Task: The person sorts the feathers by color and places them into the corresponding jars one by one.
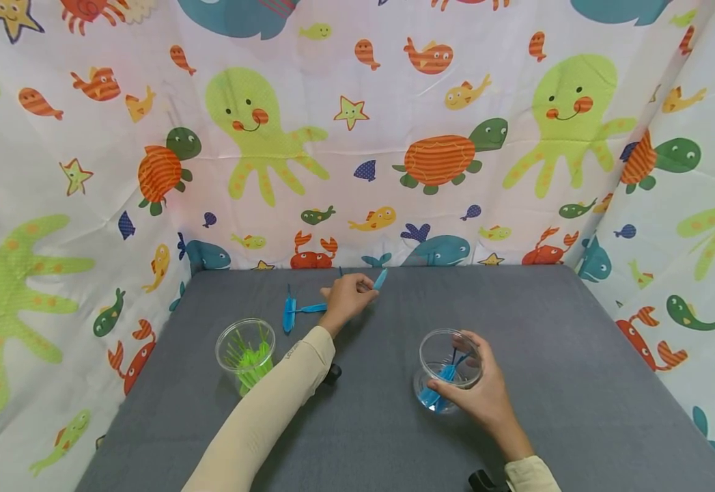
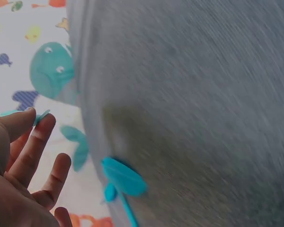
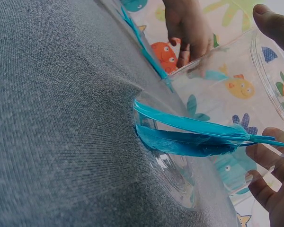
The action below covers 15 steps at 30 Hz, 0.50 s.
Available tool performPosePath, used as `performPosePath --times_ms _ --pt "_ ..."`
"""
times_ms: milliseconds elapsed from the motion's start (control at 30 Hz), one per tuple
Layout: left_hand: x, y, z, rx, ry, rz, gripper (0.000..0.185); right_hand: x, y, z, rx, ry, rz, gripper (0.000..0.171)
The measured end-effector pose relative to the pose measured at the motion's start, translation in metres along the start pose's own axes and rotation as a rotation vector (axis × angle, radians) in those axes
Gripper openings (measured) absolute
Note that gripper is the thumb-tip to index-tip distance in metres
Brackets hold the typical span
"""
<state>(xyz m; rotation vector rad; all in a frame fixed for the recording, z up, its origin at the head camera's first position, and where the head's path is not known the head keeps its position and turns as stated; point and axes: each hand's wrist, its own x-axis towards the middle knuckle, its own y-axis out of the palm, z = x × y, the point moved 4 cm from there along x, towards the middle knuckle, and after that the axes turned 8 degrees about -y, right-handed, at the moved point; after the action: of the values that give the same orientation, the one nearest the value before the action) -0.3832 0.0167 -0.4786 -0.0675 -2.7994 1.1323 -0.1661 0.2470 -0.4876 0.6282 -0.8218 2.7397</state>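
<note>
My left hand (image 1: 349, 297) is raised at the back of the table and pinches a light blue feather (image 1: 380, 279) between thumb and fingertips. Below and left of that hand, more blue feathers lie on the cloth, one upright in view (image 1: 289, 313) and one crosswise (image 1: 312, 308). My right hand (image 1: 485, 396) grips a clear plastic cup (image 1: 426, 359) around its side, thumb toward me. Inside this cup, blue feathers (image 3: 189, 120) stand with their quills toward the rim. The right wrist view shows the cup's base close to the cloth.
A second clear cup (image 1: 223, 348) holding several green feathers (image 1: 251, 359) stands on the left, beside my left forearm. Grey cloth (image 1: 388, 437) covers the table. A curtain (image 1: 345, 150) printed with sea animals borders the back and sides.
</note>
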Motion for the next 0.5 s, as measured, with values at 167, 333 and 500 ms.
performPosePath --times_ms 167,333,500 --pt "-0.009 0.000 -0.019 -0.061 0.071 0.027 0.014 0.000 0.001 -0.001 -0.002 0.004 -0.002 0.099" --pt "-0.023 -0.001 -0.040 -0.093 0.152 0.050 0.012 0.000 0.001 -0.001 -0.012 0.012 0.004 0.100" --pt "-0.044 -0.004 -0.062 -0.116 0.234 0.101 0.012 0.000 0.002 0.000 -0.008 0.016 0.006 0.100"
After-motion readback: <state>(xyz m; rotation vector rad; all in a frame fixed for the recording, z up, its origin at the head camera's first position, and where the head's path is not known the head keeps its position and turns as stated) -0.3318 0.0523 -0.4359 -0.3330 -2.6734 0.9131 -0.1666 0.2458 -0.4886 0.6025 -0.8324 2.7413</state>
